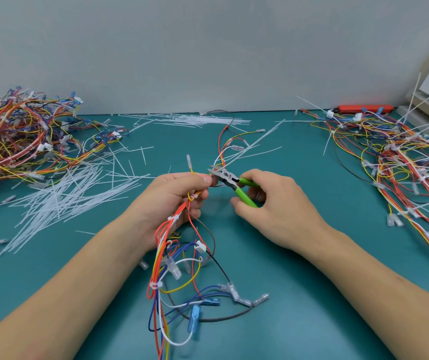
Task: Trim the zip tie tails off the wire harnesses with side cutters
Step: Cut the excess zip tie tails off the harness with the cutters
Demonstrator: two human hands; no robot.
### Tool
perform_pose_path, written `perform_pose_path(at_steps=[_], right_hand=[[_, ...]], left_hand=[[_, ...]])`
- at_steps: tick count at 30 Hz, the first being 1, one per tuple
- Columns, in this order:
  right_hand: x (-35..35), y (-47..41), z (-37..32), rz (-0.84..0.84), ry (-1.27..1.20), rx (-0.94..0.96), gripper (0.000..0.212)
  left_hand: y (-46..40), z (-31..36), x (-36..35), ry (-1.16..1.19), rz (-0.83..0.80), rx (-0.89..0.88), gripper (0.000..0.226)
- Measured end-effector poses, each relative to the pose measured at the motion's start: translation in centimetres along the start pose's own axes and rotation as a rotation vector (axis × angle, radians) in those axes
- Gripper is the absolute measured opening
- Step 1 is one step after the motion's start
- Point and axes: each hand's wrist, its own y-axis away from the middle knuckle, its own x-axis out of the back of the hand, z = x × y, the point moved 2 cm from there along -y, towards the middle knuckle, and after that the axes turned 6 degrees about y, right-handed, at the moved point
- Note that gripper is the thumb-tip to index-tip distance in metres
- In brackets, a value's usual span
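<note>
Harness (182, 245) first: it's up in the left hand (174, 201), fingers curled round the red, orange and yellow wires, thumb pressing near the top, and the loose ends with their clear and blue terminals trail down onto the teal table (299, 294). Right hand (273, 203) grips the green-handled side cutters (230, 179), blades parted just beside the left thumb. Exactly what sits between those blades is too small to make out. A long white zip tie tail (257, 140) angles away up behind the cutter. Cut tails (60, 193) litter the table at left, in front of a tangled harness pile (23, 133). Another heap (402, 162) at right, tails sticking out, runs off the frame edge.
</note>
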Motion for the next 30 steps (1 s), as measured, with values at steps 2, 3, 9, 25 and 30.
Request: perform_pose_path(at_steps=[2,3,9,25,30], right_hand=[[-0.04,-0.05,0.04,-0.004,0.002,-0.002,0.015],[-0.08,-0.1,0.06,-0.008,0.005,-0.004,0.015],[-0.2,-0.2,0.42,-0.023,-0.053,-0.044,0.008],[0.6,-0.24,0.14,0.18,-0.369,-0.213,0.025],[0.45,-0.5,0.43,0.178,-0.412,-0.229,0.021]], left_hand=[[-0.01,0.0,-0.02,0.0,-0.002,-0.002,0.014],[-0.02,-0.01,-0.01,0.001,-0.002,-0.001,0.014],[-0.01,-0.04,0.02,0.007,-0.004,0.004,0.021],[-0.24,-0.05,0.41,0.036,0.018,0.002,0.021],[-0.18,-0.19,0.29,0.049,0.014,-0.033,0.021]])
